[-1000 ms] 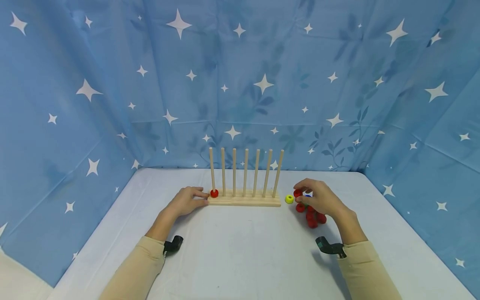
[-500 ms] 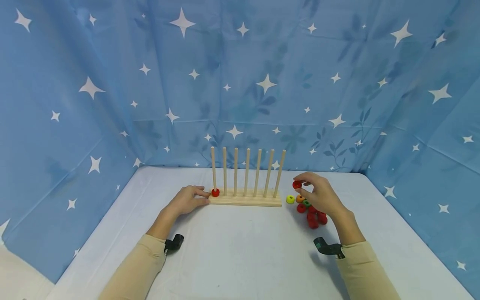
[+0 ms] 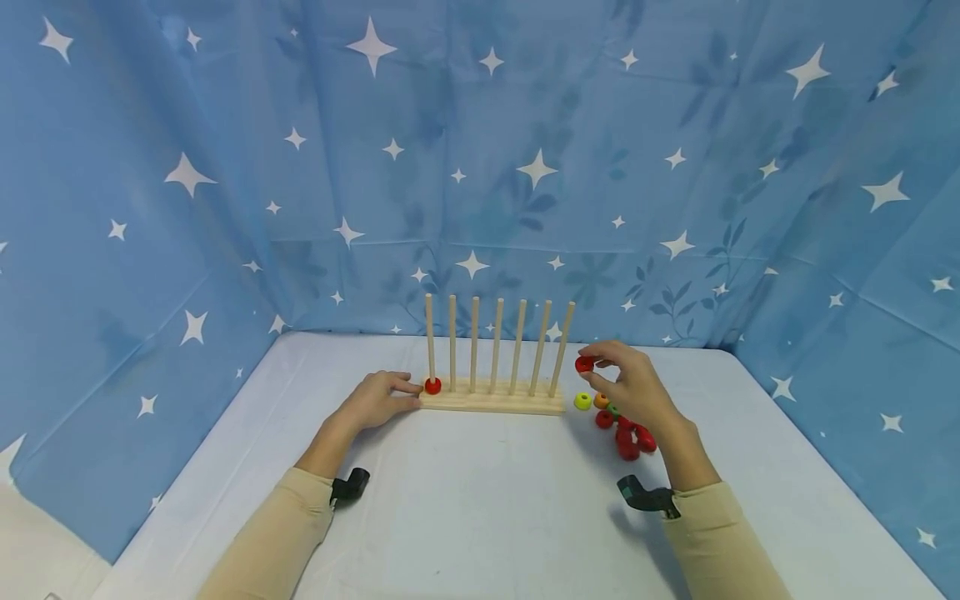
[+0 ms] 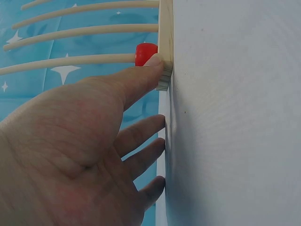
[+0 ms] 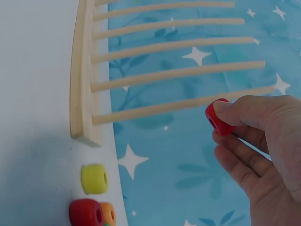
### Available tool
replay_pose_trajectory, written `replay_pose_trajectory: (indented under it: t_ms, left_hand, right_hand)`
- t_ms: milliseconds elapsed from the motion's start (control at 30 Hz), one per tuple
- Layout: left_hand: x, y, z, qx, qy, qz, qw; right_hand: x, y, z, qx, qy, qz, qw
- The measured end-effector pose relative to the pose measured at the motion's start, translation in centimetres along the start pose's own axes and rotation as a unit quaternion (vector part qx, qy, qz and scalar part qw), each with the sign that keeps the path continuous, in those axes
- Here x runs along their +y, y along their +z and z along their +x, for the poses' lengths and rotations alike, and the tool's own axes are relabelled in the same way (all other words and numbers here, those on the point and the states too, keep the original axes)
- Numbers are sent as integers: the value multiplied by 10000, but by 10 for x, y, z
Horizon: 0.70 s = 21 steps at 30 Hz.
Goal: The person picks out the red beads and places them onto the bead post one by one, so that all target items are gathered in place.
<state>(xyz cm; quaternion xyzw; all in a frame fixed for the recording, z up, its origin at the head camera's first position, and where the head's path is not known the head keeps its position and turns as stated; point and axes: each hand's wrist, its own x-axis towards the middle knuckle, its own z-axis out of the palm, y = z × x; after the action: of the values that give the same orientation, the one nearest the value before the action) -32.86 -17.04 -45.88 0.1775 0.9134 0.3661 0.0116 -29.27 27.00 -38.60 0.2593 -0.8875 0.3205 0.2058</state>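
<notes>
A wooden peg rack (image 3: 491, 402) with a row of several upright pegs stands at the back of the table. One red bead (image 3: 432, 386) sits at the foot of its leftmost peg. My left hand (image 3: 378, 400) touches the rack's left end. In the left wrist view, the thumb (image 4: 136, 77) lies on the base's corner beside that bead, the other visible fingers extended below. My right hand (image 3: 626, 383) pinches another red bead (image 5: 219, 117) between thumb and fingers. It is raised off the table, just right of the rightmost peg (image 5: 188, 104), the bead's hole showing.
Right of the rack lie a yellow bead (image 3: 583, 402), an orange bead (image 3: 602, 400), a green bead (image 3: 613, 410) and several red beads (image 3: 628, 448). A blue curtain with white stars (image 3: 480, 167) hangs behind the white-covered table (image 3: 480, 500).
My right hand has lifted a red bead from the pile and carried it up and left toward the rack. My left hand stays at the rack's left end.
</notes>
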Motion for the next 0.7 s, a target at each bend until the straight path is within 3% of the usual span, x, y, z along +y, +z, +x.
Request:
replay_pose_trajectory:
  t_ms: [300, 533, 700]
  left_hand:
    - [-1, 0, 0, -26, 13, 25, 10000]
    - [0, 0, 1, 8, 15, 40, 10000]
    - [-1, 1, 2, -14, 17, 58, 10000]
  right_hand:
    - [-9, 9, 9, 125, -285, 134, 9994]
    - [-14, 15, 16, 374, -745, 307, 9961]
    - [-21, 20, 22, 503, -735, 218, 9958]
